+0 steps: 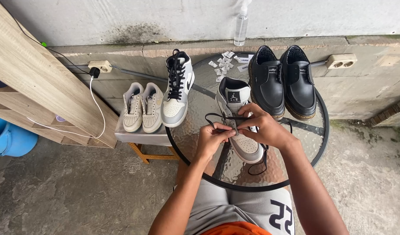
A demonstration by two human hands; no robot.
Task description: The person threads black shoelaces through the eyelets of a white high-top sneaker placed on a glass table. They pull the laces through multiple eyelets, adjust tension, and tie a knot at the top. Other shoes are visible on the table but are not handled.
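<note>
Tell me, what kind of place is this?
Probably a home patio or yard corner used for shoe care: rough concrete floor, stained wall, round glass table of shoes, both hands lacing a grey sneaker.

Both hands, left hand [212,138] and right hand [264,127], are crowding over the grey sneaker [239,126] mid-table; its black lace [257,165] is trailing across the near glass. Black shoes [282,80] are blocking the far right, paper sachets [224,65] are littering the far rim, second grey sneaker [177,89] is closing the left edge. Bare glass table [315,135] is staying open right of the hands
</note>
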